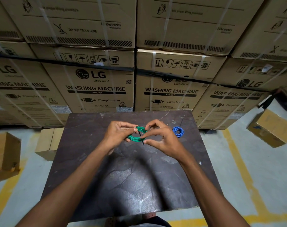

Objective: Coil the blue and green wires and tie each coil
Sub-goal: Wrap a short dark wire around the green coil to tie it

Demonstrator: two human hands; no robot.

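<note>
A green wire coil is held just above the dark table, near its far middle. My left hand pinches the coil's left and upper side. My right hand pinches a thin black tie that crosses the coil's right side, its tail pointing down toward me. A blue wire coil lies flat on the table to the right of my right hand, with a black tie tail sticking up and away from it. Neither hand touches the blue coil.
Stacked cardboard washing machine boxes form a wall just behind the table's far edge. Smaller cardboard boxes sit on the floor at the left, the far left and the right. Yellow floor lines run beside the table.
</note>
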